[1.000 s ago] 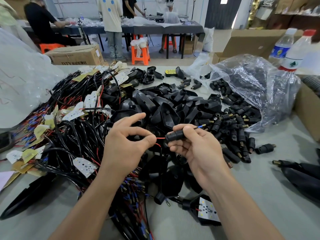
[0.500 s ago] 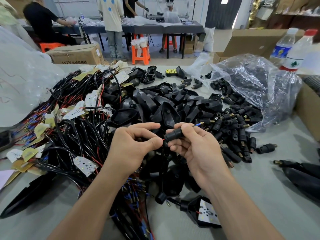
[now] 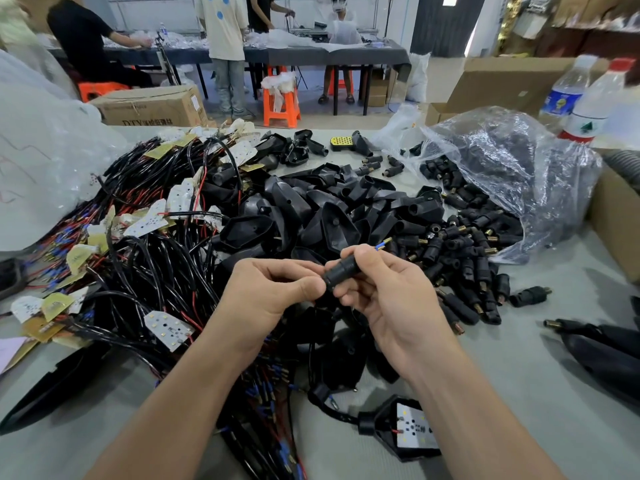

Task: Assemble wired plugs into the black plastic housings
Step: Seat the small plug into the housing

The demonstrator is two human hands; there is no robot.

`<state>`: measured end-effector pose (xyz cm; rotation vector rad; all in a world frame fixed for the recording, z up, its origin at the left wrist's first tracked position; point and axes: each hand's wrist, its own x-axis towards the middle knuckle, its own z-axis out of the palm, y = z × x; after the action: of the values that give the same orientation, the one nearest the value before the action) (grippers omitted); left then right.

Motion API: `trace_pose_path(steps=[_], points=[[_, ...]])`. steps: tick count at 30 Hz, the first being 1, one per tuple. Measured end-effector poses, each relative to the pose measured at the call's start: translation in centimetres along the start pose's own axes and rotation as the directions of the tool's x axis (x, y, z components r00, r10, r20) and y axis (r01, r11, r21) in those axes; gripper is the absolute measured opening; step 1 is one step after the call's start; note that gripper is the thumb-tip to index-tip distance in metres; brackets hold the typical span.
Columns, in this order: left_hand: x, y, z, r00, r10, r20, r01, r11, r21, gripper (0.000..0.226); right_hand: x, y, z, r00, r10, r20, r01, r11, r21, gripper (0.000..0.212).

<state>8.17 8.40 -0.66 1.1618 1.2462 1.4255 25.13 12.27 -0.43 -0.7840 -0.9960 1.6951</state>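
My right hand (image 3: 384,299) grips a small black cylindrical plug (image 3: 341,271) above the table's middle; a blue-tipped wire end (image 3: 382,243) sticks out past my fingers. My left hand (image 3: 270,292) pinches the wire at the plug's left end, thumb tip touching the plug. Behind the hands lies a heap of black plastic housings (image 3: 332,209). A tangle of black and red wires with small LED boards (image 3: 138,244) covers the left. Loose black plugs (image 3: 464,258) lie to the right. One assembled housing with a board (image 3: 412,427) sits near the front.
A clear plastic bag (image 3: 512,174) with more plugs lies at the right, cardboard boxes (image 3: 616,220) and two bottles (image 3: 588,105) behind it. A large white bag (image 3: 41,150) fills the left. Dark housings (image 3: 606,351) lie at the right edge. Several people work at a far table.
My left hand has closed in on the plug; the exposed red wire between the hands has disappeared into it. My right hand has kept its hold in nearly the same place.
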Motion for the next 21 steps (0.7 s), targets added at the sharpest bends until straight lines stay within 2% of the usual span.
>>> trace_pose_path(steps=[3, 6, 8, 11, 12, 14, 17, 21], points=[[0.0, -0.2, 0.2, 1.0, 0.001, -0.022, -0.001, 1.0, -0.019, 0.023, -0.1, -0.2, 0.0, 1.0, 0.009, 0.028, -0.009, 1.0, 0.008, 0.024], [-0.1, -0.2, 0.1, 1.0, -0.012, 0.018, 0.011, 0.998, 0.058, 0.033, -0.3, -0.5, 0.0, 0.999, 0.015, 0.03, -0.016, 0.999, 0.029, 0.026], [-0.2, -0.1, 0.1, 0.997, -0.007, 0.074, -0.001, 0.995, 0.101, 0.042, -0.5, -0.4, 0.5, 0.998, 0.038, 0.043, -0.039, 0.998, 0.039, 0.028], [-0.5, 0.2, 0.3, 0.979, 0.023, 0.204, -0.033, 0.998, 0.046, 0.051, -0.8, 0.0, 1.2, 0.994, 0.075, 0.08, -0.079, 0.995, 0.053, 0.033], [-0.5, 0.3, 0.3, 0.98, 0.035, 0.195, -0.044, 0.998, 0.042, 0.052, -0.8, 0.1, 1.2, 0.995, 0.069, 0.069, -0.072, 0.997, 0.041, 0.033], [-0.5, 0.2, 0.4, 0.992, 0.045, 0.114, -0.061, 0.989, 0.137, 0.051, -0.7, -0.1, 0.9, 0.999, 0.036, 0.009, -0.036, 0.999, 0.01, 0.029], [-0.7, 0.1, 1.1, 1.0, 0.029, -0.01, -0.026, 0.973, 0.231, 0.045, -0.3, -0.4, 0.2, 0.998, 0.001, -0.069, 0.001, 1.0, 0.026, 0.026], [-1.1, 0.0, 1.9, 0.994, 0.066, -0.087, -0.028, 0.923, 0.384, 0.04, -0.2, -0.6, -0.1, 0.996, -0.001, -0.09, 0.001, 1.0, 0.007, 0.025]])
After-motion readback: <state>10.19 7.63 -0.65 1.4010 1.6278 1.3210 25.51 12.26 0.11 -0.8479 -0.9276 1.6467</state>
